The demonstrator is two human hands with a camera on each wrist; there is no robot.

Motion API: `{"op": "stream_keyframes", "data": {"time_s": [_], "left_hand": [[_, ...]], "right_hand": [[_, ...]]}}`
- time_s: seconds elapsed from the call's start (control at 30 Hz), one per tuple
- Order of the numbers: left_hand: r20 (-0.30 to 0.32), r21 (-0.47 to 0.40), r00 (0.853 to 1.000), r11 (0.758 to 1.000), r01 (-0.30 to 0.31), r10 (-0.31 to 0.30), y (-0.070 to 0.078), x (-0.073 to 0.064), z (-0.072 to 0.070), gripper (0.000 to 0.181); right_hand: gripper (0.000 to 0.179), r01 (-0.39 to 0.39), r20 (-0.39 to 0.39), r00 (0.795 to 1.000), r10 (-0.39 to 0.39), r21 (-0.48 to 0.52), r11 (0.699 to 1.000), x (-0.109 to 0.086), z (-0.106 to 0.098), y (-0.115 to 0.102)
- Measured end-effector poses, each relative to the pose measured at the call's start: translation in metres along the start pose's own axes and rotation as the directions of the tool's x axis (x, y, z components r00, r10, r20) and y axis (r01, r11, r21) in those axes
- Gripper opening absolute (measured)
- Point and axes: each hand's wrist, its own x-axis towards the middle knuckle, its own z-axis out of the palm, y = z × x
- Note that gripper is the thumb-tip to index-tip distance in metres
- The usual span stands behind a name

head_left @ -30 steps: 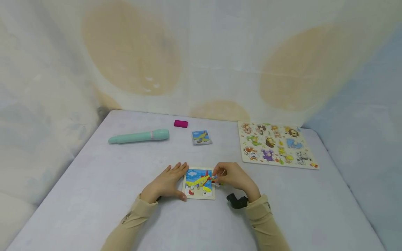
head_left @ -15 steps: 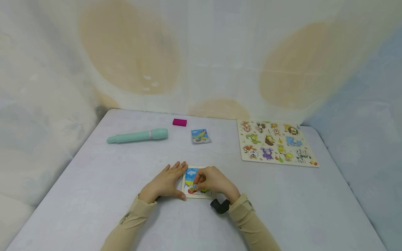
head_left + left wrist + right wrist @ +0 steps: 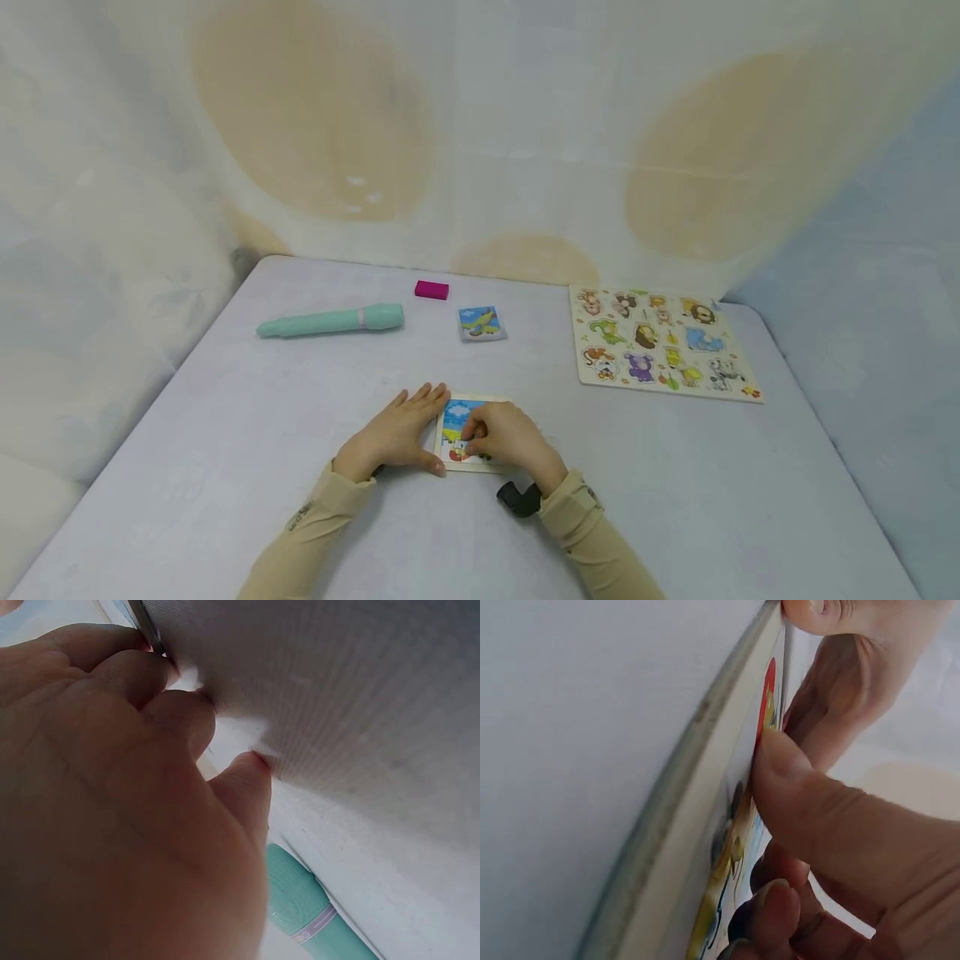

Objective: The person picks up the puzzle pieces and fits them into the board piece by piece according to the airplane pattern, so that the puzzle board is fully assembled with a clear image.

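A small square jigsaw puzzle in a pale wooden frame lies on the table, showing blue sky and part of a yellow plane. My left hand rests flat at its left edge, fingers spread, thumb by the lower left corner. Over its right half, my right hand pinches a puzzle piece low in the picture, thumb and forefinger down at the surface. In the right wrist view the thumb touches the picture inside the frame's rim. The right hand hides much of the puzzle.
Behind the puzzle lies a small airplane picture packet. A magenta block sits at the back, and a long teal stick with one thicker end lies back left. An animal puzzle board occupies the back right of the table.
My right hand has moved left from the puzzle's right edge, carrying the puzzle piece over the lower part of the picture. During the last half second it has barely shifted. The left hand has stayed put.
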Motion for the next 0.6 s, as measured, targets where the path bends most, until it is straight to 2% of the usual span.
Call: {"op": "stream_keyframes", "data": {"time_s": [0.13, 0.23, 0.33, 0.47, 0.53, 0.6], "left_hand": [[0.000, -0.002, 1.000, 1.000, -0.001, 0.001, -0.001, 0.000, -0.003, 0.108], [-0.009, -0.005, 1.000, 1.000, 0.000, 0.000, -0.001, 0.001, -0.003, 0.108], [-0.001, -0.008, 1.000, 1.000, 0.003, -0.004, -0.002, 0.001, 0.003, 0.109], [0.014, -0.002, 1.000, 1.000, 0.026, -0.026, -0.002, -0.002, 0.010, 0.108], [-0.030, 0.021, 0.999, 0.999, 0.045, -0.045, -0.001, -0.004, 0.008, 0.103], [-0.133, 0.062, 0.990, 0.996, 0.057, -0.048, 0.000, -0.007, 0.003, 0.094]], "right_hand": [[0.021, -0.077, -0.032, 0.997, 0.076, -0.026, 0.997, 0.000, 0.001, -0.006], [0.024, -0.085, -0.033, 0.996, 0.084, -0.025, 0.996, 0.000, 0.001, -0.004], [0.019, -0.040, 0.010, 0.999, 0.039, 0.053, 0.998, -0.004, -0.001, 0.006], [0.012, -0.013, 0.064, 0.998, 0.001, 0.203, 0.979, -0.018, -0.013, 0.025], [0.015, -0.022, 0.031, 0.999, 0.016, 0.225, 0.974, -0.028, -0.023, 0.033], [0.023, -0.033, -0.057, 0.997, 0.045, 0.198, 0.980, -0.038, -0.034, 0.040]]}}
